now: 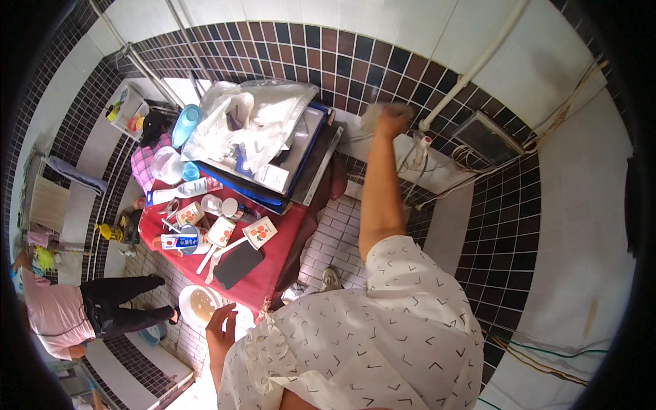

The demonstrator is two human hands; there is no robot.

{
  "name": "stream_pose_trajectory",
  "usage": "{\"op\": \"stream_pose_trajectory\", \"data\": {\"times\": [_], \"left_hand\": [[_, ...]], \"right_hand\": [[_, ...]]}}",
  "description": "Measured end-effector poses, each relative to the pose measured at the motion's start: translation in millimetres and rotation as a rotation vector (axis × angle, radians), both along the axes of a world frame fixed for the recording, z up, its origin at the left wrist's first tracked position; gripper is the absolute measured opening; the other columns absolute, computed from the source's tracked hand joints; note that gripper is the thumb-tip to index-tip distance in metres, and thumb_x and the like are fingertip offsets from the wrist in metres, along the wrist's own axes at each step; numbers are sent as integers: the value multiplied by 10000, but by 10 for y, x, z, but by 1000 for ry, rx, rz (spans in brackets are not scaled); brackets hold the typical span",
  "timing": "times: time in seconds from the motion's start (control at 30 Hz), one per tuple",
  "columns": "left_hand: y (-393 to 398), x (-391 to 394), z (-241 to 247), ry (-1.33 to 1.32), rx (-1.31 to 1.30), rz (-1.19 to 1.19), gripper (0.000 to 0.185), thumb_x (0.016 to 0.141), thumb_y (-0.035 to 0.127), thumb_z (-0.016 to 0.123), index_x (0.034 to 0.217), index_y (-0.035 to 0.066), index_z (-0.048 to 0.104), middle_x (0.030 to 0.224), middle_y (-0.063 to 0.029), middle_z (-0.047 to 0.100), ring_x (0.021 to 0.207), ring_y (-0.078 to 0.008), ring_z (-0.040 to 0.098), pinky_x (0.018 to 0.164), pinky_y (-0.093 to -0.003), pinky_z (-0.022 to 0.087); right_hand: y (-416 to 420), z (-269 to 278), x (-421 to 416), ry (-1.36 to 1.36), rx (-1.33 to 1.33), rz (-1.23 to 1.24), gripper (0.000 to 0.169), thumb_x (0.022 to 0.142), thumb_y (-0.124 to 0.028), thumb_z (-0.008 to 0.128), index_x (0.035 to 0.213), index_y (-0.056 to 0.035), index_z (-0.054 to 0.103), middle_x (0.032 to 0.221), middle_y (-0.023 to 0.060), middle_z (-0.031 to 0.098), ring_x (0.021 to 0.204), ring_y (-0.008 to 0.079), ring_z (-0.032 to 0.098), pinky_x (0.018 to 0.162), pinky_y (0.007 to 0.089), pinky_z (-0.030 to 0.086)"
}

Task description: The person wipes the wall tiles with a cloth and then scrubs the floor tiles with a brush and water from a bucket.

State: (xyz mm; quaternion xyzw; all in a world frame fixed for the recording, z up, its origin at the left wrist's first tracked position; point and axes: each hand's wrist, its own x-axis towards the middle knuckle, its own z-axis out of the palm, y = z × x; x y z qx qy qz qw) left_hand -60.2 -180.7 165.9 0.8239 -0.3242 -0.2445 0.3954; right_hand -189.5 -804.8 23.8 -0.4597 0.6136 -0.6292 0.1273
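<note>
My right arm reaches up to the tiled wall. My right hand (394, 121), blurred, grips a pale cloth (372, 118) against the dark tiles, left of a white pipe (461, 87). My left hand (221, 328) hangs low with fingers bent and apart, holding nothing visible. It is beside a white bucket (197, 307) of cloudy liquid. Ahead stands a table with a red cover (279, 251), bearing several handled cups with a fruit print (260, 232), a dark flat board (239, 266), a blue-capped tube (177, 192) and crumpled clear plastic bags (246, 118) on a blue-edged tray.
A person in a pink top (56, 312) stands at far left; another in a plaid shirt (145, 159) is beyond the table. Right of the pipe are a framed dark panel (488, 139) and coiled cables (469, 158). A blue basin (152, 333) sits on the tiled floor.
</note>
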Motion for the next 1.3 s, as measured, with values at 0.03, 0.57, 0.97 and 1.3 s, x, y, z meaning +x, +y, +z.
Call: {"op": "stream_pose_trajectory", "data": {"times": [0.03,0.57,0.97,1.3], "left_hand": [[9,8,6,8,8,7,165,875,43,524,995,-36,607,898,-142,629,808,-207,614,726,-292,467],[91,-35,38,49,93,74,178,865,23,527,1016,-26,607,938,-138,628,835,-193,602,752,-291,468],[328,-99,-46,64,223,219,172,866,8,510,1010,-16,601,963,-109,628,864,-180,595,772,-287,453],[228,-33,-179,10,175,160,179,883,40,516,1032,-19,596,953,-118,624,855,-205,606,761,-296,463]], "right_hand": [[75,324,-87,-70,-86,46,523,767,-259,626,1143,69,471,1064,260,575,1007,396,558,866,410,447],[-107,-267,2,-846,198,327,448,813,-96,571,1222,-3,415,1153,223,525,1073,283,511,886,406,430],[82,-280,694,-498,397,370,348,709,-168,647,918,103,579,935,185,638,811,277,616,723,415,501],[287,346,486,997,-203,507,359,740,-56,617,1084,-41,516,1033,177,569,1044,348,516,868,411,424]]}}
